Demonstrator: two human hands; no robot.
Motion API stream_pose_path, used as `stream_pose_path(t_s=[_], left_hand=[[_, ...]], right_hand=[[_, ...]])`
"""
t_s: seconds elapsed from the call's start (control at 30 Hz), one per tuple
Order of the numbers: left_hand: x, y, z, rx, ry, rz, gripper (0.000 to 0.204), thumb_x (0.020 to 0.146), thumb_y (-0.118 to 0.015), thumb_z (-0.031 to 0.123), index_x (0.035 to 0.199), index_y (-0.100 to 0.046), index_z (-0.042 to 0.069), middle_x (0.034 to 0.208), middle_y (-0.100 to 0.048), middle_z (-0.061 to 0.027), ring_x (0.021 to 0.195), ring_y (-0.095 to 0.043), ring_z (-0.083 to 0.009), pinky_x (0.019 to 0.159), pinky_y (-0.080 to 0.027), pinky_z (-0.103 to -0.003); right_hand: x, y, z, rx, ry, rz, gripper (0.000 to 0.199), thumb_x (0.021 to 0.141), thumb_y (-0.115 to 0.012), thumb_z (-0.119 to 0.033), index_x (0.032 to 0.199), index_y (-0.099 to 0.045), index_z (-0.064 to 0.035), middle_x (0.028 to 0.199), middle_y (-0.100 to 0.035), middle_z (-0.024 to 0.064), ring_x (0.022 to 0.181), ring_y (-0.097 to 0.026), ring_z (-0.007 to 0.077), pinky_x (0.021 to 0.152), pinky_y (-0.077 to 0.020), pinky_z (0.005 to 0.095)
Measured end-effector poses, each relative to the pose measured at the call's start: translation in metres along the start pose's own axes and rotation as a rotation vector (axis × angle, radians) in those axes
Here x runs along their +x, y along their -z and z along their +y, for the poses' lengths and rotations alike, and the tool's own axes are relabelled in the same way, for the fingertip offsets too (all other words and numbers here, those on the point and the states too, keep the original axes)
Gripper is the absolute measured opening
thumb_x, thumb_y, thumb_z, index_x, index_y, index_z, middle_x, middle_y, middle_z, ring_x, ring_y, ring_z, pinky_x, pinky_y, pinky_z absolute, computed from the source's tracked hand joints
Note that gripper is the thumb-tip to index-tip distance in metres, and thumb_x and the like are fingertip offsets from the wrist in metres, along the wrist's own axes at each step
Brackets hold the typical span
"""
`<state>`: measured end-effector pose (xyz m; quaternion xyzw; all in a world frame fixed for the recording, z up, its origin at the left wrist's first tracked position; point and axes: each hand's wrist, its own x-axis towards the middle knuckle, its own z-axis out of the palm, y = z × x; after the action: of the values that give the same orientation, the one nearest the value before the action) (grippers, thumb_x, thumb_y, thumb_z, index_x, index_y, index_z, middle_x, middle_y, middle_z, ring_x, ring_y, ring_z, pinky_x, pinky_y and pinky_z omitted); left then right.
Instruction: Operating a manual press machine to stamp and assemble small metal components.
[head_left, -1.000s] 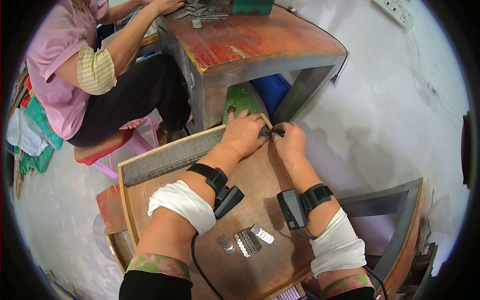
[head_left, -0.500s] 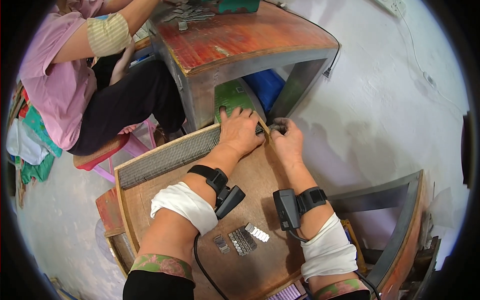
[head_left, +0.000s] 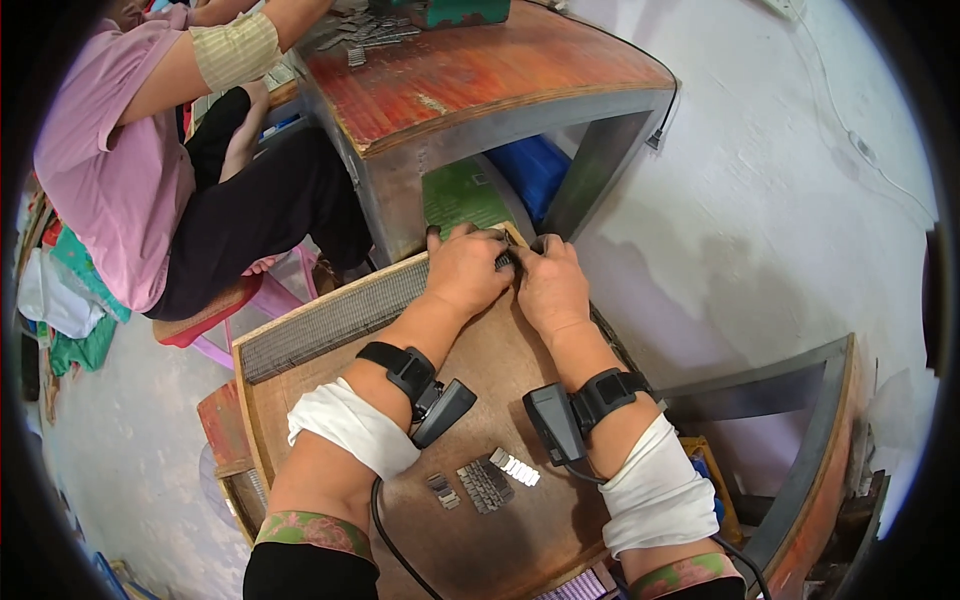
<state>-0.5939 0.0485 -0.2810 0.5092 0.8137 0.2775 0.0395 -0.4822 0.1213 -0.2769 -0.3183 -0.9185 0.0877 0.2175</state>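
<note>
A shallow wooden tray (head_left: 400,530) lies before me, with a long row of thin grey metal strips (head_left: 330,328) packed along its far wall. My left hand (head_left: 468,270) reaches over the right end of this row, fingers bent down at the far wall and thumb toward the corner. Right beside it, my right hand (head_left: 553,290) is closed at the tray's far right corner, its fingertips meeting the left thumb. Whatever the fingers grip there is hidden. Nearer me on the tray floor lie several short silvery link pieces (head_left: 485,483).
A red-topped table (head_left: 500,70) with metal pieces on it stands beyond the tray. At the left a person in pink (head_left: 110,210) sits on a stool (head_left: 210,310). A grey-legged, wood-edged frame (head_left: 810,470) is at the right, by the white wall (head_left: 760,170). Black cables hang from my wrist devices.
My right hand has moved left from outside the corner to over the tray, against my left hand. The left hand has shifted slightly left. The loose link pieces stay put.
</note>
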Motion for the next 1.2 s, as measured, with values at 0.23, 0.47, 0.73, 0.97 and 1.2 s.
stream_pose_path(t_s=[0.23, 0.47, 0.73, 0.97, 1.2], left_hand=[[-0.003, -0.003, -0.011, 0.048, -0.169, 0.047, 0.033, 0.070, -0.067, 0.023, 0.099, -0.067, 0.007, 0.113, -0.061, -0.0057, 0.111, -0.048, -0.0277, 0.096, -0.028, -0.056], [-0.006, -0.006, -0.015, -0.063, -0.176, 0.079, 0.032, 0.069, -0.068, 0.018, 0.098, -0.067, 0.007, 0.113, -0.060, -0.0068, 0.111, -0.048, -0.0281, 0.095, -0.033, -0.046], [-0.001, -0.008, -0.022, -0.152, -0.208, 0.165, 0.038, 0.064, -0.067, 0.013, 0.101, -0.066, 0.005, 0.111, -0.060, -0.0087, 0.107, -0.050, -0.0325, 0.093, -0.039, -0.043], [-0.007, -0.006, -0.007, 0.063, -0.184, 0.015, 0.037, 0.076, -0.066, 0.026, 0.108, -0.063, 0.008, 0.117, -0.056, -0.0076, 0.119, -0.043, -0.0284, 0.098, -0.030, -0.051], [-0.038, 0.019, -0.014, 0.012, -0.192, 0.097, 0.046, 0.078, -0.065, 0.023, 0.119, -0.055, 0.004, 0.121, -0.054, -0.0150, 0.118, -0.044, -0.0344, 0.097, -0.034, -0.048]], right_hand=[[0.000, 0.006, -0.001, 0.044, -0.032, -0.084, 0.028, 0.077, -0.058, -0.008, 0.103, -0.067, -0.0127, 0.113, -0.054, 0.0119, 0.102, -0.051, 0.0304, 0.084, -0.0479, 0.0392], [-0.006, 0.011, -0.005, -0.041, 0.025, -0.103, 0.034, 0.077, -0.058, -0.008, 0.110, -0.063, -0.0097, 0.124, -0.048, 0.0129, 0.109, -0.048, 0.0310, 0.087, -0.0473, 0.0405], [-0.001, 0.004, -0.007, 0.027, 0.023, -0.119, 0.041, 0.077, -0.055, -0.006, 0.118, -0.057, -0.0081, 0.131, -0.042, 0.0141, 0.115, -0.043, 0.0329, 0.091, -0.0437, 0.0406], [-0.013, 0.008, 0.008, 0.153, -0.204, 0.023, 0.032, 0.078, -0.056, -0.006, 0.109, -0.061, -0.0067, 0.123, -0.049, 0.0144, 0.112, -0.046, 0.0332, 0.093, -0.0416, 0.0404], [-0.068, 0.048, -0.019, 0.260, -0.242, 0.042, 0.027, 0.077, -0.058, -0.004, 0.104, -0.064, -0.0064, 0.112, -0.056, 0.0146, 0.106, -0.049, 0.0337, 0.089, -0.0416, 0.0388]])
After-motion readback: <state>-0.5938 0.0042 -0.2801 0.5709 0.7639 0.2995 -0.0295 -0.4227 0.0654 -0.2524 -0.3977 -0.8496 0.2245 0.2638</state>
